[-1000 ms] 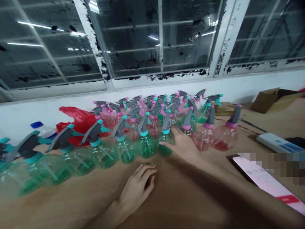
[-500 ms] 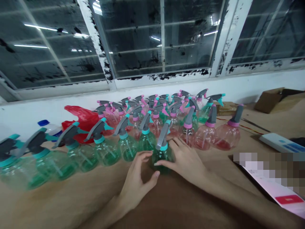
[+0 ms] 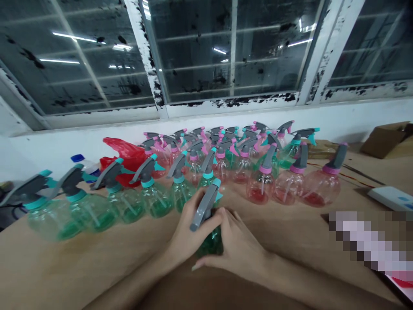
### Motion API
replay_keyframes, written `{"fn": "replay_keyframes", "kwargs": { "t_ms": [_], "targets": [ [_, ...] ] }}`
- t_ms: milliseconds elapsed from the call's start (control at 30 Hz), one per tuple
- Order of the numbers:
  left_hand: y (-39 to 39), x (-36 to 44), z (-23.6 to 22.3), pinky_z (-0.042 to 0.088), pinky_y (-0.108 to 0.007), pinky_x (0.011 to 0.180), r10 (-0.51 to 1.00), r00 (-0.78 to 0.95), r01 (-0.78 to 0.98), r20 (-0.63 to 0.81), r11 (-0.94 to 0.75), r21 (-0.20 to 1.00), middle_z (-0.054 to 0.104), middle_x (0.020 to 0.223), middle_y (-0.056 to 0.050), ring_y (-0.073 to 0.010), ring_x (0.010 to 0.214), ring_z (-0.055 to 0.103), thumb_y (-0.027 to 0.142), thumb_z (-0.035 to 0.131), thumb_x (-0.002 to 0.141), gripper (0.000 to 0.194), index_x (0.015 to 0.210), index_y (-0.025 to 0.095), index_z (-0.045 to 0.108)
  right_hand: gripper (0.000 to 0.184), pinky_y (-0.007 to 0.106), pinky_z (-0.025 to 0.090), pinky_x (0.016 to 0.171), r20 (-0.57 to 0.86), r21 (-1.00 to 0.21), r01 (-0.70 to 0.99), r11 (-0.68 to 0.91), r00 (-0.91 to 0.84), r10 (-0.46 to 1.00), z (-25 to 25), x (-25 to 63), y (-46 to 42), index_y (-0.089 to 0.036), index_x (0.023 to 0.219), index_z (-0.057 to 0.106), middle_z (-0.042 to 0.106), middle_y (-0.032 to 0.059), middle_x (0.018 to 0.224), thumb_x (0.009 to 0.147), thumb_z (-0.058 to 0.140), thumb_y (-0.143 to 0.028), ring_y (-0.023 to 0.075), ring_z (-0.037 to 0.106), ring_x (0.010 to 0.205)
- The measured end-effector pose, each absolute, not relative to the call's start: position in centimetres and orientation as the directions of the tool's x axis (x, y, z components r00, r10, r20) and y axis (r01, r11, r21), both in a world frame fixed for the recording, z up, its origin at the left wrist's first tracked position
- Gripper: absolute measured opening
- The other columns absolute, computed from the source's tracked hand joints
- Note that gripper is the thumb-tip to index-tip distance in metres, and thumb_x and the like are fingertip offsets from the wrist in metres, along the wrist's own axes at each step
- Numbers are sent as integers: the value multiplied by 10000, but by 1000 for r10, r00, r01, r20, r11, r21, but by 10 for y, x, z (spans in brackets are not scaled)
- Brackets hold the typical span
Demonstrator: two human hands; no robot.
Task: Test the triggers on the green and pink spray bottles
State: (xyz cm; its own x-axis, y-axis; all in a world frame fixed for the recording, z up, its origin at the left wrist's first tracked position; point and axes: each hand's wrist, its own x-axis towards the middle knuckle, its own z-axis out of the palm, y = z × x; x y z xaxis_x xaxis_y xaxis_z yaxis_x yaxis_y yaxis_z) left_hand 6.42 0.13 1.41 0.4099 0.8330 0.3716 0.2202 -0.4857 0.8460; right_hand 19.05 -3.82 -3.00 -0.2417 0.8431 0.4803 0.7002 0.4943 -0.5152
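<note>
A green spray bottle [image 3: 209,243] with a grey trigger head and turquoise tip stands between my hands, its head leaning up and to the right. My left hand [image 3: 190,230] is wrapped round its neck, just under the grey head, with the thumb across the front. Against the right side of the bottle's body lies my right hand [image 3: 237,245], its thumb reaching round the lower front. Part of the bottle is hidden by my fingers. Just behind is another green spray bottle [image 3: 182,189] in a row that runs to the left.
Pink spray bottles [image 3: 260,189] stand to the right, and many mixed ones crowd behind. A red plastic bag [image 3: 124,150] and a blue-capped bottle [image 3: 85,165] lie back left. Cardboard box [image 3: 385,140], white device [image 3: 389,198] and blurred-out phone-like object are at right.
My left hand has closed round the bottle's neck, where it was open beside it before. The bottle has come nearer, away from the row, with my right hand still on it.
</note>
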Motion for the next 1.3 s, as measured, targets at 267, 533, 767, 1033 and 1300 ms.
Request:
{"fn": "replay_keyframes", "kwargs": {
  "t_ms": [267,533,767,1033,1300],
  "targets": [
    [2,53,13,526,-300,530,813,367,312,452,-565,764,609,695,10,-168,599,574,180,509,703,300,984,257,580,838,478,336,1021,398,-474,657,586,-435,808,-46,228,-43,-115,1351,295,430,181,1358,725,557,-607,286,368,1267],
    [3,56,32,471,-370,893,810,506,224,295,-454,863,629,1107,-21,-214,977,599,101,473,709,432,1093,259,589,659,467,324,1043,278,-404,802,440,-350,895,-84,290,-44,-250,1393,285,338,81,1444,824,498,-504,247,302,1314],
    [5,53,29,471,-348,841,809,513,252,287,-462,851,663,967,-29,-202,856,613,148,496,715,414,1099,262,604,537,470,320,1051,291,-398,818,416,-318,902,-89,294,-44,-245,1316,435,408,49,1402,840,484,-487,247,335,1297],
    [5,54,28,451,-310,795,797,498,225,341,-499,837,645,928,-6,-182,847,596,110,489,681,427,1047,274,633,532,439,312,1064,252,-402,824,399,-319,914,-87,294,-43,-234,1298,458,405,36,1404,838,480,-499,225,326,1302],
    [3,55,26,335,-255,512,831,466,275,304,-462,843,445,579,47,-131,516,386,185,486,689,299,939,252,635,548,443,310,1064,261,-353,844,404,-327,909,-90,296,-45,-228,1335,404,381,23,1416,854,461,-484,218,316,1306]
  ]
}}
